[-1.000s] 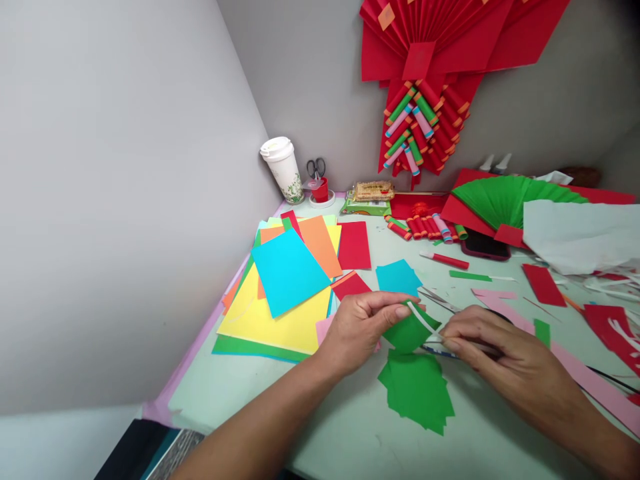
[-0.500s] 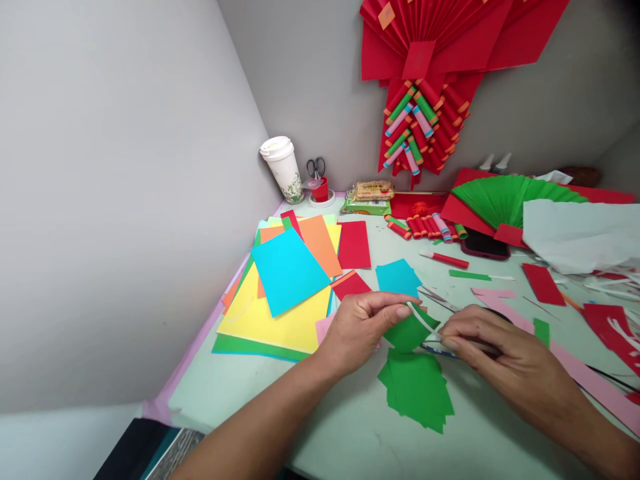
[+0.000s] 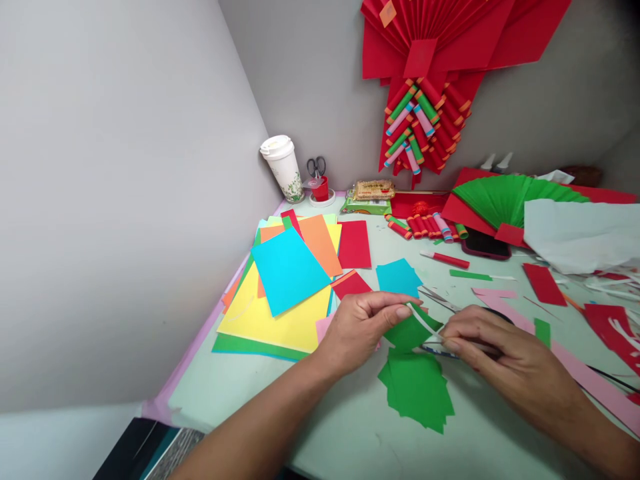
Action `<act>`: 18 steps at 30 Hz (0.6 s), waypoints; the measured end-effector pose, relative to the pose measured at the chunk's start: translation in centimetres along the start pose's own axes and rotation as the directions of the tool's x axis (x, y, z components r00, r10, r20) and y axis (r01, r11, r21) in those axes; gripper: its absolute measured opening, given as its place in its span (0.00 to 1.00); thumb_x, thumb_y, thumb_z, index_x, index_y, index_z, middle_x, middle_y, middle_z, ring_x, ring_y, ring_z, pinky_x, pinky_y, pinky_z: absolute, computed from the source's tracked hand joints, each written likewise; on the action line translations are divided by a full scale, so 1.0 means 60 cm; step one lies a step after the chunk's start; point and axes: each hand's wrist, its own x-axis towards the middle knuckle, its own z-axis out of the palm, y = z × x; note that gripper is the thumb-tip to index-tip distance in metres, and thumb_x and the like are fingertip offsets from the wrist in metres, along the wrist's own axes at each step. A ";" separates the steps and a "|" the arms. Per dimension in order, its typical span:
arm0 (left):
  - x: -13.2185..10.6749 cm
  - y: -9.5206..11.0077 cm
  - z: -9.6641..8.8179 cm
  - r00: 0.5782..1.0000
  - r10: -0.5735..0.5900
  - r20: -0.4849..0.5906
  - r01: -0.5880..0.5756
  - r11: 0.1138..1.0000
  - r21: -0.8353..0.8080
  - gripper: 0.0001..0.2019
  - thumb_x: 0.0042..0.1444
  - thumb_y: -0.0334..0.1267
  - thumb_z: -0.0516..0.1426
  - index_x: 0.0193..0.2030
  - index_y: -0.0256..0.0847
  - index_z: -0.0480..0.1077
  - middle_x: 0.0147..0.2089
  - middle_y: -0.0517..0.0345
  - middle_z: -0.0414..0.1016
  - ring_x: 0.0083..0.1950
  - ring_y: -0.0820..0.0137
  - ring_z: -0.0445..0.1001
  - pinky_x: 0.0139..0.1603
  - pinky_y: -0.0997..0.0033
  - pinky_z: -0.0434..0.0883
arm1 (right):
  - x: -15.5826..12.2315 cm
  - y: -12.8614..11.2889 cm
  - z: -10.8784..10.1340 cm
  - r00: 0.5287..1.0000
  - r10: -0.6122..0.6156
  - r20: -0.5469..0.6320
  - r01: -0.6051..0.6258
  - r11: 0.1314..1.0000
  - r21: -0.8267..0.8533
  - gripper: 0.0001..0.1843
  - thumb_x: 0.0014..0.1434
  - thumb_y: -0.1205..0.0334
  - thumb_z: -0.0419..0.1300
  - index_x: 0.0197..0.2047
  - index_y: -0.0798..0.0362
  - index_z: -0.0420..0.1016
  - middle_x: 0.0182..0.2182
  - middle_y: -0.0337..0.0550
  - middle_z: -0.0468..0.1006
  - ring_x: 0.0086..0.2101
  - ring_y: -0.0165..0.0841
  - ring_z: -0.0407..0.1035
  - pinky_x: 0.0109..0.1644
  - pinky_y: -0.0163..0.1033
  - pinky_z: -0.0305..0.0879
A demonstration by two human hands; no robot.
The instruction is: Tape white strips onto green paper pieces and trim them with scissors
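Between thumb and fingers, my left hand (image 3: 357,333) pinches a small green paper sheet (image 3: 406,332) by its upper edge, tilted above the table. A thin white strip (image 3: 423,319) runs along that sheet's upper right edge and curves outward. Its right end is pinched in my right hand (image 3: 493,339). Just below the held sheet lies a loose stack of green paper pieces (image 3: 417,390). Scissors (image 3: 440,298) rest behind my right hand, their handles partly hidden. Something white and blue (image 3: 440,349) shows under the strip, mostly covered.
Coloured paper sheets (image 3: 290,273) pile up at left, with blue squares (image 3: 399,277) nearer the middle. A cup (image 3: 283,170) and a red holder (image 3: 320,190) stand by the wall. Paper rolls (image 3: 425,227), a red pen (image 3: 445,259), a green fan (image 3: 520,197) and pink strips (image 3: 590,383) lie rightward.
My right hand has shifted very slightly to the right with the end of the white strip. My left hand keeps its hold on the green paper sheet.
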 end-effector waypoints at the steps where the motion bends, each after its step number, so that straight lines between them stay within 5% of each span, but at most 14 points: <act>1: 0.000 0.001 0.000 1.000 0.002 0.002 -0.002 1.000 0.001 0.14 0.60 0.46 0.60 0.48 0.43 0.81 0.44 0.52 0.84 0.52 0.56 0.78 0.53 0.62 0.73 | 0.000 0.000 0.000 1.000 0.011 -0.004 -0.011 1.000 0.002 0.10 0.67 0.54 0.57 0.36 0.45 0.76 0.35 0.41 0.76 0.34 0.34 0.72 0.36 0.36 0.68; 18: -0.002 0.011 0.002 0.999 0.047 0.003 -0.047 0.998 0.036 0.13 0.61 0.45 0.60 0.47 0.42 0.82 0.51 0.51 0.83 0.53 0.60 0.78 0.55 0.66 0.72 | 0.003 -0.002 -0.001 0.998 0.062 -0.031 -0.062 0.998 -0.018 0.13 0.64 0.50 0.58 0.34 0.46 0.78 0.34 0.42 0.78 0.33 0.35 0.75 0.31 0.34 0.70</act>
